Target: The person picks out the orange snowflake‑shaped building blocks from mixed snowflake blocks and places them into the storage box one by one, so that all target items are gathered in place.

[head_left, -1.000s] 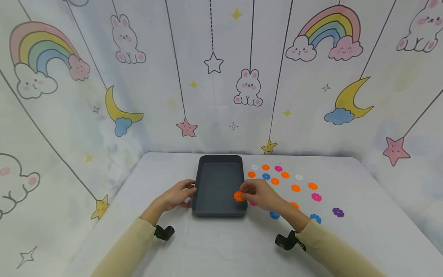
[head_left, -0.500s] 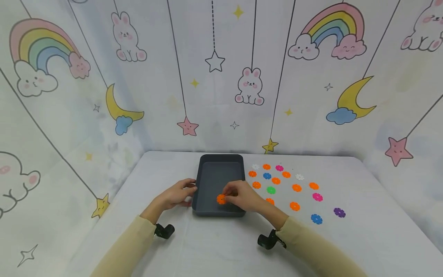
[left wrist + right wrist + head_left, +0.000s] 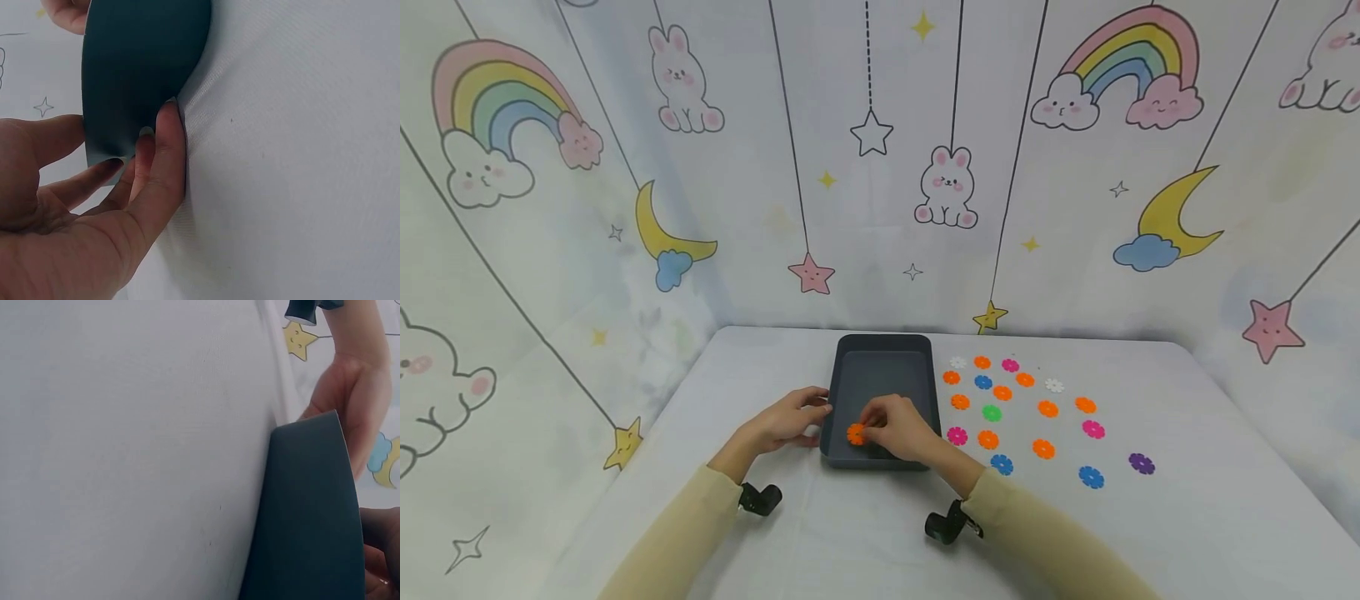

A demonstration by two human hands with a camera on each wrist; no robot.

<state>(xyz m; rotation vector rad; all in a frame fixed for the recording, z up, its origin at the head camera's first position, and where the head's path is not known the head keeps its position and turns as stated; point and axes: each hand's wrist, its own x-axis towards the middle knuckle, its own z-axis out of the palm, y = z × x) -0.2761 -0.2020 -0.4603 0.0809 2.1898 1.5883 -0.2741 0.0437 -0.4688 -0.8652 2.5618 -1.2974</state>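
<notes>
A dark grey rectangular tray [image 3: 887,367] sits on the white table in the head view. My left hand [image 3: 786,421] rests against its left side. In the left wrist view, the fairly straight fingers [image 3: 165,156] touch the tray's outer wall [image 3: 137,69], with the thumb by the rim. Over the near part of the tray, my right hand [image 3: 898,429] pinches an orange flower-shaped disc [image 3: 855,434] between thumb and fingers. In the right wrist view the tray wall [image 3: 306,506] hides most of that hand, and the disc is out of sight.
Right of the tray lie several flower-shaped discs, among them a green disc [image 3: 992,413], a pink disc [image 3: 957,436], a blue disc [image 3: 1002,464] and a purple disc [image 3: 1142,463]. A printed cloth backdrop [image 3: 865,208] stands behind the table.
My right hand has carried the orange disc leftward from the tray's right rim to over its near left part. The left hand stays at the tray's side.
</notes>
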